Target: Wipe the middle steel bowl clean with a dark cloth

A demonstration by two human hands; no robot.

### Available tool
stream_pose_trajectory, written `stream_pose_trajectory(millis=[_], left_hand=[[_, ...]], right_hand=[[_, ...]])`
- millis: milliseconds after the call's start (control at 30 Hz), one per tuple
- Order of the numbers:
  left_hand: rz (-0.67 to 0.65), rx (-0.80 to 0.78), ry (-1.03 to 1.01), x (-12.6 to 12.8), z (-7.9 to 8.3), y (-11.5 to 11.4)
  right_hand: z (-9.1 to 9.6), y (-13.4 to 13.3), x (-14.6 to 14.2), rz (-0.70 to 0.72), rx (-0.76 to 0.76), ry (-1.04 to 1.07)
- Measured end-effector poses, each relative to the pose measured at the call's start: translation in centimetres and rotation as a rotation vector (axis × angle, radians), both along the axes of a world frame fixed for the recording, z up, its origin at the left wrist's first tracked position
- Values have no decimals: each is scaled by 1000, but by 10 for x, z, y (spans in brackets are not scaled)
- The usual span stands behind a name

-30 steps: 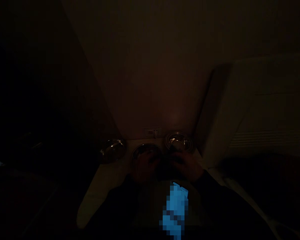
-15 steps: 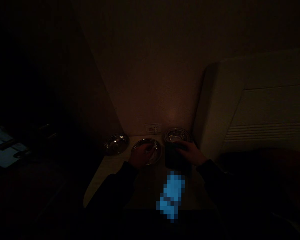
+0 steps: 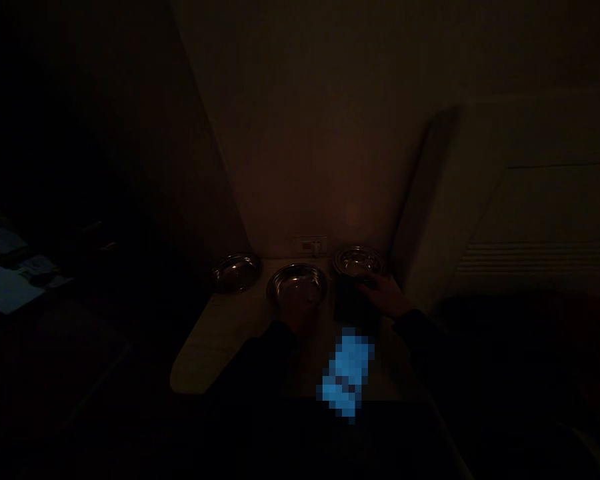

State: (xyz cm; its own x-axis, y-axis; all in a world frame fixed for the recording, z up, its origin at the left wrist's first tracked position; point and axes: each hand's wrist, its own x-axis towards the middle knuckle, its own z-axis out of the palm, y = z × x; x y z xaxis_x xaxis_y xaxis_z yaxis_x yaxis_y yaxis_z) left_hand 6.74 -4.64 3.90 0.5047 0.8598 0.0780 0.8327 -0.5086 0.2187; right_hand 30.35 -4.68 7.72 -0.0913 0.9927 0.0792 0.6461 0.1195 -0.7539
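Observation:
The scene is very dark. My left hand point(image 3: 300, 315) is at the near rim of the middle shiny metal bowl point(image 3: 297, 275); its fingers are lost in shadow. My right hand point(image 3: 387, 295) is closed on the upper edge of a dark rectangular object point(image 3: 353, 301), whose kind I cannot make out. Just behind that object stands another shiny metal bowl point(image 3: 359, 257), perhaps stacked. A third metal bowl point(image 3: 236, 272) sits at the far left of the pale wooden tabletop point(image 3: 210, 350).
A wall socket point(image 3: 311, 245) is behind the bowls. A pale panelled piece point(image 3: 490, 220) rises on the right. Near the table's front edge lies a bright, pixelated blue patch point(image 3: 347, 373), its kind hidden. A lit patch point(image 3: 10, 280) shows at far left.
My left hand has drawn back from inside the middle bowl toward its near rim. My right hand stays at the dark rectangular object. The view has shifted slightly.

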Motion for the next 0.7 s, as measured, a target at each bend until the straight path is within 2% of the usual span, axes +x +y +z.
stream_pose_trajectory(millis=[167,267,333,467,567,700], left_hand=[[-5,-111,-223,-10,9,7],[11,-178,-394,-17,25,14],[96,-211,-515,-23,39,22],[267,-329,-780,-40,67,39],[374,-402,-1013,-55,88,49],[392,-521,-1308,-62,113,54]], right_hand=[[6,9,-4,-36,-88,-1],[10,20,-6,-65,-153,22],[13,29,-8,-84,-164,39],[23,46,-13,-100,-95,58],[34,59,-18,-57,-21,70],[50,72,-27,5,46,68]])
